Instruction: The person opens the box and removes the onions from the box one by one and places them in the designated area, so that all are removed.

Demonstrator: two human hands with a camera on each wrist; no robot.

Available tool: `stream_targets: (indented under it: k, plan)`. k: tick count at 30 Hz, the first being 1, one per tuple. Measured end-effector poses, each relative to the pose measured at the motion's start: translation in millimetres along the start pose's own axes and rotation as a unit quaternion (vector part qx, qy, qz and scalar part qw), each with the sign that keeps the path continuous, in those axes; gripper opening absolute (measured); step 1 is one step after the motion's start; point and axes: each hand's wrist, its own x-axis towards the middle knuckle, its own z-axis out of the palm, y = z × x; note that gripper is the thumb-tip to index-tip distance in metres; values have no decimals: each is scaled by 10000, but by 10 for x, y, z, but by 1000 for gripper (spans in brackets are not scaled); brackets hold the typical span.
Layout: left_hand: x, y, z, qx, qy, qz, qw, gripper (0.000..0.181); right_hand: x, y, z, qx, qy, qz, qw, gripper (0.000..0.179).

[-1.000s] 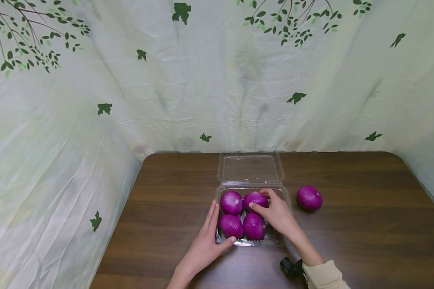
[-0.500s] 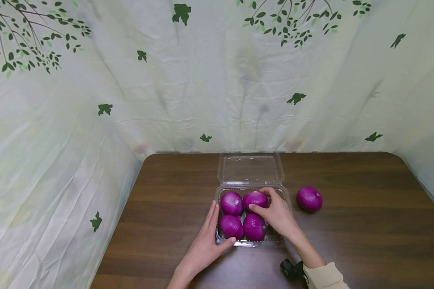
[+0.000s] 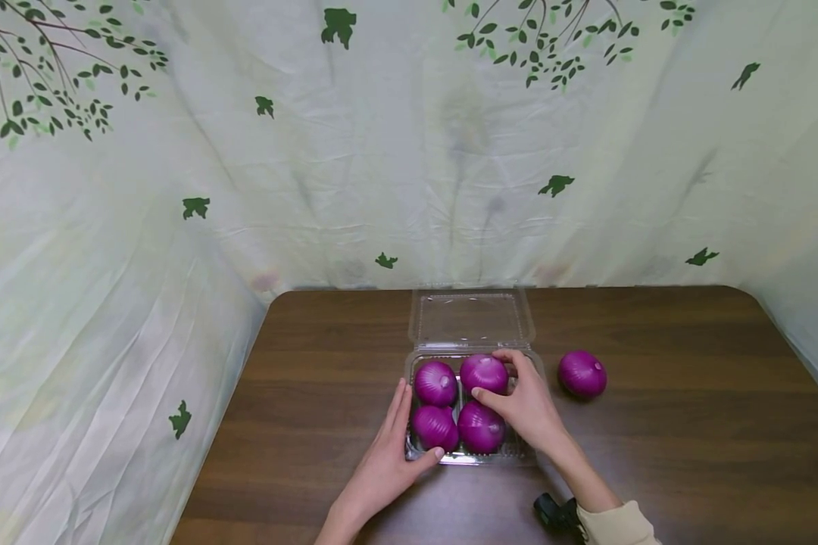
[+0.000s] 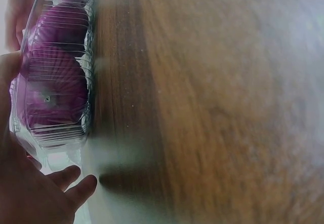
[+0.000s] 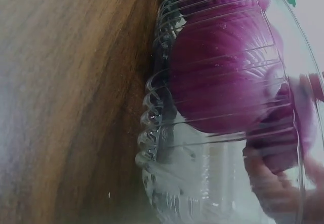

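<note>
A purple onion (image 3: 484, 374) sits in the far right of the clear plastic box (image 3: 520, 448), pinched between thumb and fingers of the right hand (image 3: 528, 405), which covers its right edge; whether it touches the bottom is hard to make out. Three other onions (image 3: 435, 384) lie beside it, blurred behind ridged plastic in the wrist views, while the left hand (image 3: 390, 450), fingers straight and thumb spread away, touches the box's left side and near edge. Beyond lies the folded-back lid (image 3: 473, 318), a loose onion (image 3: 582, 374) rests rightward on the table (image 3: 688, 424), and both arms are cut off below.
</note>
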Motion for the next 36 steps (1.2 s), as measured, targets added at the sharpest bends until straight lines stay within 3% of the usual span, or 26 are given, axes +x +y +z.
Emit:
stream_targets:
  k: [12, 24, 36]
  plan:
    - [-9, 6, 1, 18, 49, 30, 10000, 106, -88, 24, -67, 45, -39, -454, 9990, 78]
    - [-13, 22, -1, -14, 67, 10, 10000, 105, -196, 35, -206, 409, 196, -647, 9969, 72]
    - [-13, 32, -12, -42, -1, -47, 10000, 106, -378, 32, -424, -182, 493, -1035, 9932, 75]
